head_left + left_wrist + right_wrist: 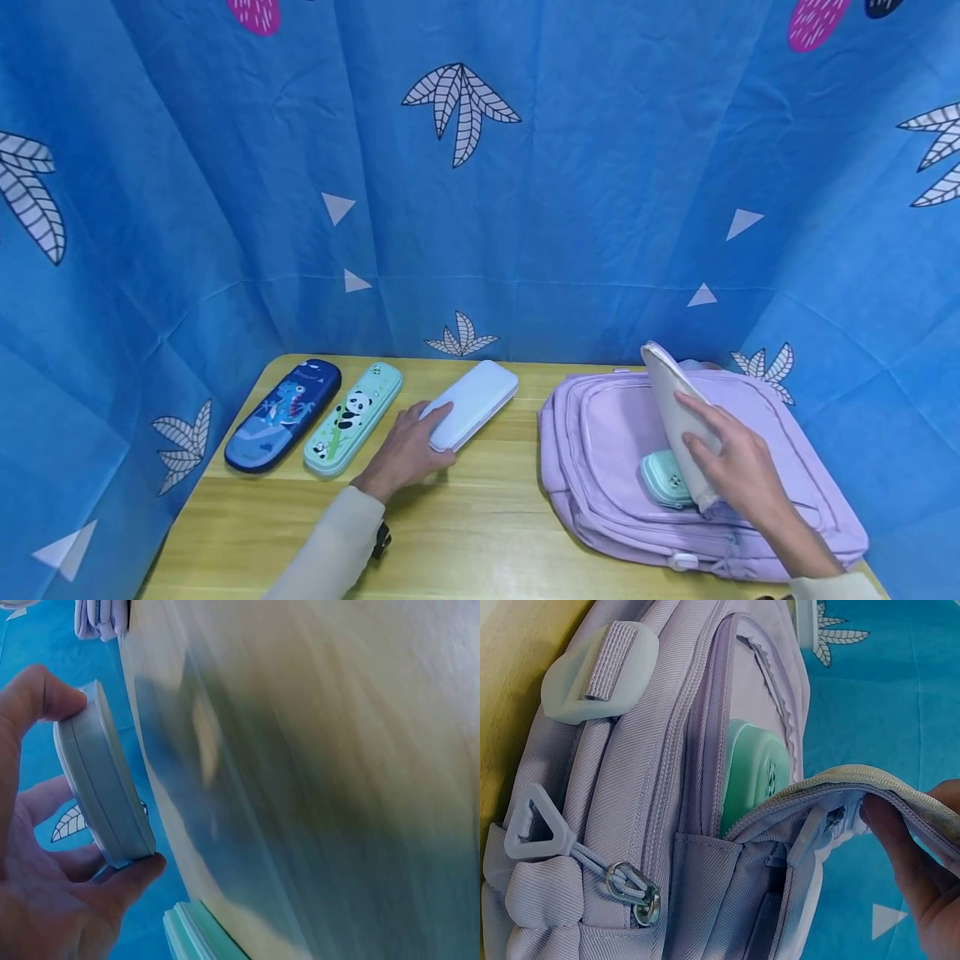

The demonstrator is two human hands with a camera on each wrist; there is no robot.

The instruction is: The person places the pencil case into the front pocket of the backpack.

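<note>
My left hand [411,450] grips the near end of a pale blue-white pencil case [476,400]. In the left wrist view, thumb and fingers stand on opposite sides of this pencil case [105,776]. A lilac backpack [600,433] lies at the right. My right hand [731,454] pinches its front pocket flap [670,400] and holds it folded up, showing the whitish lining. Inside the pocket lies a mint green case [663,479], part of it hidden behind the flap. The right wrist view shows this green case [754,769] just inside the unzipped opening.
Left of my left hand lie a mint panda pencil case [354,421] and a dark blue dinosaur pencil case [281,417], side by side. They rest on a wooden table [480,533]. A blue curtain [585,208] closes off the back and both sides.
</note>
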